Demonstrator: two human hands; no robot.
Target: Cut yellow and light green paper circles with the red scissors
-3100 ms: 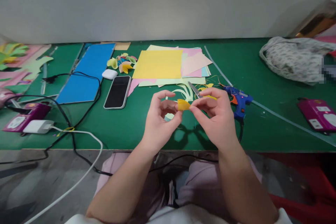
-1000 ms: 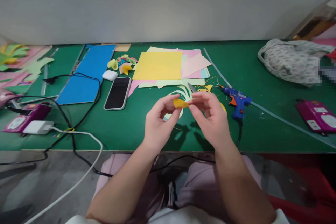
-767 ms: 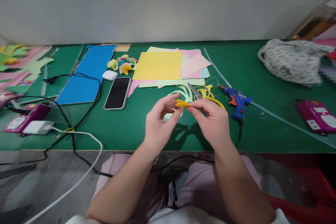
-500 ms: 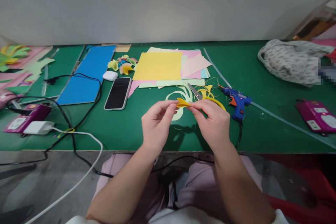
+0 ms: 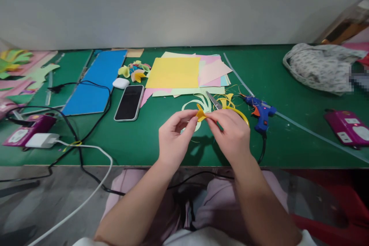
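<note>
A small orange-yellow paper piece [image 5: 201, 115] is pinched between my two hands above the green table. My left hand [image 5: 178, 134] grips its left side between thumb and fingers. On its right side, my right hand [image 5: 232, 132] holds it with thumb and forefinger. Behind the hands lie curled pale green paper strips [image 5: 205, 102] and scissors [image 5: 213, 100] with yellow handles, partly hidden by my right hand. Yellow paper scraps [image 5: 229, 99] lie by the scissors. A blue glue gun [image 5: 261, 113] rests to the right of my right hand.
Stacked coloured paper [image 5: 173, 73] lies behind the hands. To the left are a phone [image 5: 129, 103], a white case [image 5: 121, 83], small paper flowers [image 5: 135, 71], a blue board [image 5: 96, 82] and cables. A cloth bag [image 5: 319, 67] and purple power strip [image 5: 348, 127] stand right.
The orange-yellow piece has turned and now shows an upright tip and a wider face. My left hand has shifted slightly right, and both hands still pinch the piece.
</note>
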